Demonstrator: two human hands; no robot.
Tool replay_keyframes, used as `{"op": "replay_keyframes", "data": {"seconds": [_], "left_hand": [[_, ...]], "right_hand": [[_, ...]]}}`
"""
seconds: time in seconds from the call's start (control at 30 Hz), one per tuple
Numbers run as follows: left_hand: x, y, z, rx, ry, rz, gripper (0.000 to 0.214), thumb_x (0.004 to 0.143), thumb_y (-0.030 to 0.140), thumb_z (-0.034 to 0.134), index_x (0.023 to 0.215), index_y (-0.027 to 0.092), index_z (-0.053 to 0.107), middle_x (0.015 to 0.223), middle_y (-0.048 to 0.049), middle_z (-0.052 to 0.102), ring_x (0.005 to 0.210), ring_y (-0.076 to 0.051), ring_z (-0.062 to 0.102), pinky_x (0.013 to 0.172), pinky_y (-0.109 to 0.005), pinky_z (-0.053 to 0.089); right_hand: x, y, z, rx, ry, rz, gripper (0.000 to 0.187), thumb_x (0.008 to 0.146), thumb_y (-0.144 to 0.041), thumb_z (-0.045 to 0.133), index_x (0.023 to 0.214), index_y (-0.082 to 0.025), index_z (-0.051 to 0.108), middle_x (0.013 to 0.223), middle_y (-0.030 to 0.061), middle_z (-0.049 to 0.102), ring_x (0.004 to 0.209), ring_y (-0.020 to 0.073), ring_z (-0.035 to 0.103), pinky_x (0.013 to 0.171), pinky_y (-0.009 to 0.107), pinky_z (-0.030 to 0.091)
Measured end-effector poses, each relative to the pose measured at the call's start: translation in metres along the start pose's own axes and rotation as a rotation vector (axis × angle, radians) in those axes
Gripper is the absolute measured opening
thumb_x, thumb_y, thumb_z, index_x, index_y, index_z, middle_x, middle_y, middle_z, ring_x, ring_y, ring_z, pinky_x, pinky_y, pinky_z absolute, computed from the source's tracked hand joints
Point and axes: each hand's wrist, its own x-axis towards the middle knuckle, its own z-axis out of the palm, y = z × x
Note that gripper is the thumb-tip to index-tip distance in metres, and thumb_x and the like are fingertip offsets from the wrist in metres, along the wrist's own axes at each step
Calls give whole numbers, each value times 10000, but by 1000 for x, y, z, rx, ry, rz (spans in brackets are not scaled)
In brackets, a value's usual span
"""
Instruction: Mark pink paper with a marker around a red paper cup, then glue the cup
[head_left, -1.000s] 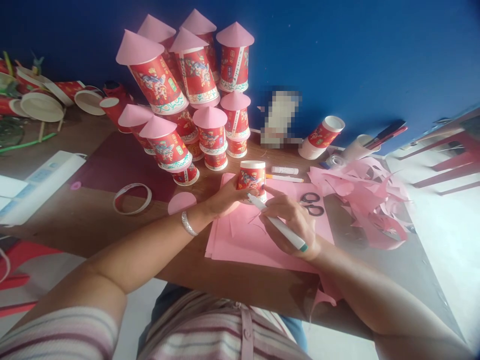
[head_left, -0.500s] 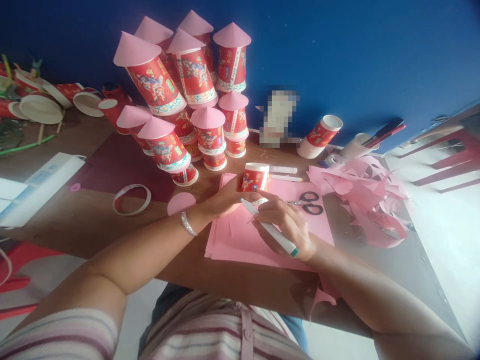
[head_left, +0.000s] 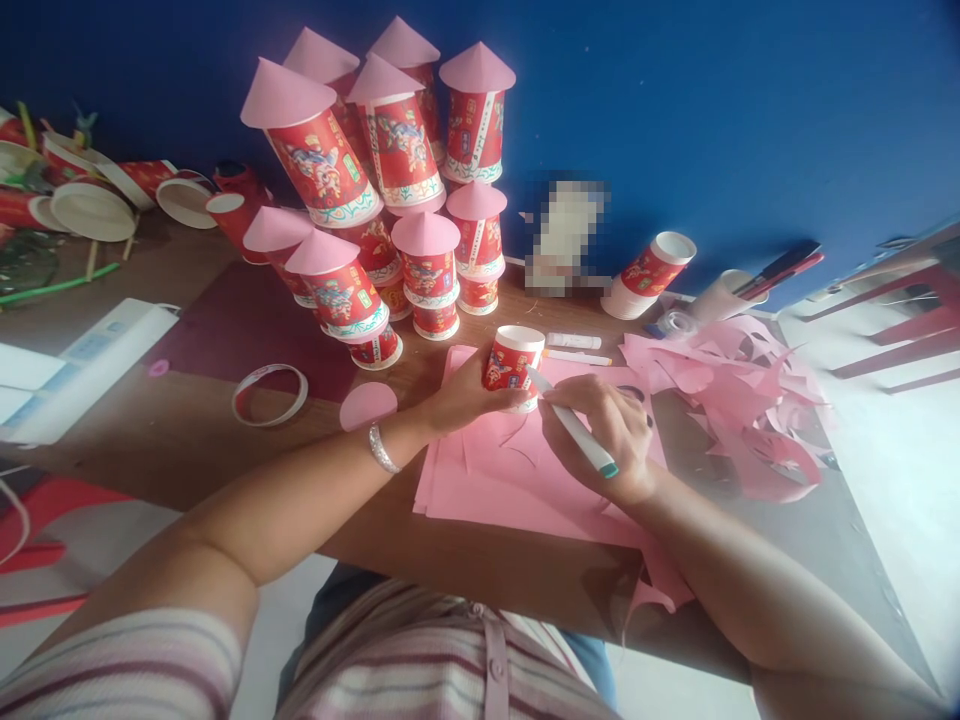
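Observation:
My left hand (head_left: 469, 395) is wrapped round a red printed paper cup (head_left: 513, 362), its thumb across the lower front. The cup stands upright with its white rim up, over a stack of pink paper (head_left: 480, 480). In my right hand (head_left: 604, 430) is a white marker (head_left: 581, 437) with a green end, its tip at or close to the cup's right side; whether it touches I cannot tell. Curved dark lines show on the pink sheet below the cup. Scissors (head_left: 636, 393) lie mostly hidden behind my right hand.
Stacked red cups with pink cone tops (head_left: 319, 165) stand at the back left. Pink paper scraps (head_left: 750, 400) heap at the right, near a pen cup (head_left: 724, 295). A cardboard ring (head_left: 270, 395) and pink disc (head_left: 367, 406) lie left. Another red cup (head_left: 652, 275) stands behind.
My right hand has moved right and the marker tip has gone from the cup's lower left to its right side. The scissors are now more covered. The view has shifted slightly.

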Motion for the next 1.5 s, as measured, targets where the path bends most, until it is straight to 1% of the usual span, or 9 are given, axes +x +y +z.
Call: {"op": "replay_keyframes", "data": {"seconds": [0.2, 0.4, 0.53, 0.67, 0.77, 0.9, 1.13, 1.3, 1.5], "left_hand": [[-1, 2, 1, 25, -6, 20, 783, 656, 531, 1055, 1218, 196, 627, 1134, -94, 756, 1033, -257, 728, 881, -379, 589], [-3, 7, 4, 36, -16, 3, 788, 650, 512, 1061, 1186, 189, 583, 1103, -76, 736, 1011, -241, 711, 870, -366, 577], [-2, 8, 5, 31, -33, 7, 811, 645, 546, 1058, 1190, 186, 578, 1137, -98, 745, 1055, -263, 717, 891, -375, 576], [-2, 8, 5, 43, -24, 9, 800, 647, 547, 1055, 1185, 186, 585, 1124, -77, 726, 1031, -241, 699, 896, -368, 570], [-2, 8, 5, 55, -13, -5, 781, 650, 528, 1054, 1174, 187, 585, 1100, -61, 712, 1005, -226, 687, 887, -361, 566], [-2, 6, 3, 47, -31, -2, 776, 673, 532, 1041, 1196, 184, 585, 1109, -69, 716, 1015, -232, 690, 890, -366, 564], [-1, 1, 0, 82, 7, 8, 802, 674, 593, 1021, 1218, 185, 596, 1102, -66, 698, 1005, -232, 665, 878, -364, 551], [-1, 0, 0, 78, 17, 4, 749, 702, 532, 1016, 1218, 186, 597, 1129, -71, 700, 1031, -234, 673, 902, -369, 561], [-1, -1, -3, 51, -9, 13, 766, 701, 547, 1018, 1242, 183, 616, 1130, -82, 717, 1022, -236, 683, 890, -364, 558]], "right_hand": [[-4, 0, 0, -1, -38, -32, 201, 1025, -74, 628, 1165, -217, 651, 862, 18, 763, 714, 164, 734, 618, 285, 608], [-2, 0, -1, -12, -40, -41, 161, 1040, -72, 632, 1150, -186, 655, 862, 28, 748, 709, 156, 726, 617, 272, 601], [2, -1, -2, -15, -38, -34, 176, 1048, -78, 623, 1157, -213, 650, 857, 10, 738, 702, 155, 726, 603, 267, 598], [2, 0, -2, -30, -36, -28, 174, 1043, -84, 626, 1149, -219, 651, 848, 9, 732, 683, 155, 718, 581, 268, 586], [-1, 1, -1, -34, -45, -23, 211, 1027, -71, 624, 1172, -221, 653, 859, 11, 741, 711, 163, 731, 595, 275, 594], [-4, 2, -1, -12, -72, -14, 256, 1012, -65, 627, 1206, -232, 645, 885, 9, 759, 743, 174, 752, 624, 287, 608], [0, -6, -4, 11, -118, 2, 223, 1013, -76, 640, 1170, -234, 636, 845, -7, 737, 686, 165, 721, 586, 277, 558], [4, -11, -5, 17, -144, 1, 202, 1010, -45, 621, 1102, -224, 621, 803, -19, 708, 633, 145, 676, 560, 264, 518], [4, -9, -5, 26, -97, -37, 192, 1009, -42, 633, 1103, -208, 609, 829, -7, 725, 660, 136, 690, 586, 254, 552]]}}
